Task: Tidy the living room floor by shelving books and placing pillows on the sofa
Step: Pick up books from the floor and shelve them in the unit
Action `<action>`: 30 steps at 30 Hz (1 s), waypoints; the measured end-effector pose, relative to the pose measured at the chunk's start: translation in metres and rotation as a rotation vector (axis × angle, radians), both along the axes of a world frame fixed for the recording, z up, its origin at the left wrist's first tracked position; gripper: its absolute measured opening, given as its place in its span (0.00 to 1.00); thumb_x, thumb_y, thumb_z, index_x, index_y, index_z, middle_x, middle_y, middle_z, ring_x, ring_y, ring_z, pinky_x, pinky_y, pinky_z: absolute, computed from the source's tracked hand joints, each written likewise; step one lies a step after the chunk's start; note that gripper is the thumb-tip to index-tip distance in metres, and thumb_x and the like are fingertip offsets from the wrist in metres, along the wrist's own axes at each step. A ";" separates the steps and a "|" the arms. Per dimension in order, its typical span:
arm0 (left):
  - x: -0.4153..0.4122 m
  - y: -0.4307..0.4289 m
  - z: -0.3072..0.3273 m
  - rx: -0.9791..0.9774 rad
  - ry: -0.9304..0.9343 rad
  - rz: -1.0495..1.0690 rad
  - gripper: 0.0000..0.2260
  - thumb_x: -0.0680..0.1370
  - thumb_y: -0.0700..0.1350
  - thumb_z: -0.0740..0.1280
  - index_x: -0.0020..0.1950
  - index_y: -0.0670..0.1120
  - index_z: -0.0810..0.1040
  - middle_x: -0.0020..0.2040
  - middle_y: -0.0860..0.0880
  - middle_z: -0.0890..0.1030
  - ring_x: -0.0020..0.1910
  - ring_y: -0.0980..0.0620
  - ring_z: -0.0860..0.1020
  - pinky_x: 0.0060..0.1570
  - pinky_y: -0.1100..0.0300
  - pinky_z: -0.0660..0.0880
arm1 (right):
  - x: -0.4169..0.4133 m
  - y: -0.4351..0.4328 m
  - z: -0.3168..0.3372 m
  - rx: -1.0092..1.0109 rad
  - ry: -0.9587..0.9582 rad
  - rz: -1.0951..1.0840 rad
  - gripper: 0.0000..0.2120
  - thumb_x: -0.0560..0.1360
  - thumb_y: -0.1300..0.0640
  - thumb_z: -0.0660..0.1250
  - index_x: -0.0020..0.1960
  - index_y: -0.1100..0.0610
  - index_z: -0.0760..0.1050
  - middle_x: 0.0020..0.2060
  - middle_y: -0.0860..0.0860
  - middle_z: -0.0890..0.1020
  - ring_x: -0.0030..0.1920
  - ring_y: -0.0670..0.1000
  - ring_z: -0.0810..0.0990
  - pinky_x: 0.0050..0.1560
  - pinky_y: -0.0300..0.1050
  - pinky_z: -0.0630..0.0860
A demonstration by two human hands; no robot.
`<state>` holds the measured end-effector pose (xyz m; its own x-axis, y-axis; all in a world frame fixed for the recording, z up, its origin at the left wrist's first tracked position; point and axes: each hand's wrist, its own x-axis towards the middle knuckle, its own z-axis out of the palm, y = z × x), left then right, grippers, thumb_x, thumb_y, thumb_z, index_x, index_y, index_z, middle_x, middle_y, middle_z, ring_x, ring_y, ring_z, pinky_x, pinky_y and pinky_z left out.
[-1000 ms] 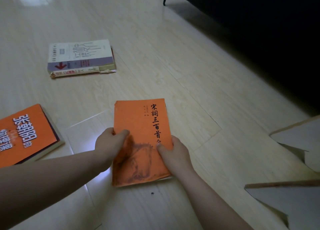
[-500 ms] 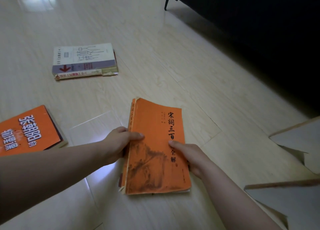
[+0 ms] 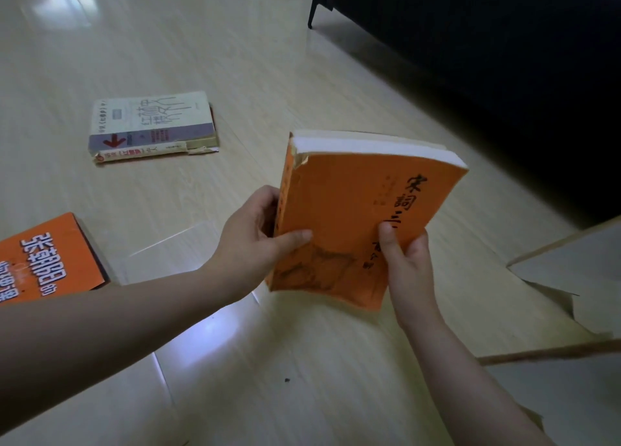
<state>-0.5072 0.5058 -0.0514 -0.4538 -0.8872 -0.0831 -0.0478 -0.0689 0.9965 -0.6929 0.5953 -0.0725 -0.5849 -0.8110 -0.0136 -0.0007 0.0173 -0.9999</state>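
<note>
Both hands held an orange book (image 3: 353, 217) tilted above the floor (image 3: 235, 59).
The left hand (image 3: 248, 244) gripped its spine, thumb on the cover; the right hand (image 3: 408, 264) pinched its near right edge. A white book (image 3: 151, 122) lay beyond the left hand, a second orange book (image 3: 47, 260) to its left, and a dark sofa (image 3: 487, 59) stood beyond the right hand.

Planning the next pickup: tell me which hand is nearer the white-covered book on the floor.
Left. The left hand grips the orange paperback at its spine, toward the white-covered book; the right hand holds the opposite edge, farther off.
</note>
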 end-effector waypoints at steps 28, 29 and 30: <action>-0.002 -0.011 -0.037 0.016 -0.174 -0.022 0.30 0.61 0.52 0.77 0.61 0.57 0.73 0.52 0.58 0.81 0.49 0.62 0.80 0.46 0.66 0.78 | -0.010 -0.001 -0.012 0.055 0.161 0.020 0.24 0.63 0.51 0.76 0.56 0.50 0.74 0.49 0.43 0.83 0.49 0.42 0.81 0.47 0.36 0.78; -0.002 -0.011 -0.035 0.015 -0.165 -0.013 0.28 0.61 0.51 0.77 0.59 0.58 0.73 0.51 0.58 0.81 0.48 0.63 0.80 0.44 0.68 0.77 | -0.011 -0.003 -0.010 0.060 0.176 0.026 0.23 0.63 0.51 0.76 0.56 0.48 0.74 0.49 0.42 0.83 0.49 0.41 0.81 0.48 0.37 0.79; -0.003 -0.012 -0.034 0.011 -0.169 -0.005 0.27 0.62 0.51 0.78 0.58 0.59 0.73 0.50 0.58 0.81 0.46 0.65 0.79 0.42 0.70 0.76 | -0.011 -0.004 -0.010 0.070 0.191 0.029 0.23 0.63 0.51 0.77 0.55 0.46 0.73 0.48 0.40 0.83 0.49 0.41 0.81 0.48 0.37 0.79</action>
<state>-0.5102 0.4941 -0.0850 -0.4369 -0.8837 -0.1680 -0.2152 -0.0786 0.9734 -0.7035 0.5915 -0.0823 -0.5588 -0.8285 0.0379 -0.1913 0.0843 -0.9779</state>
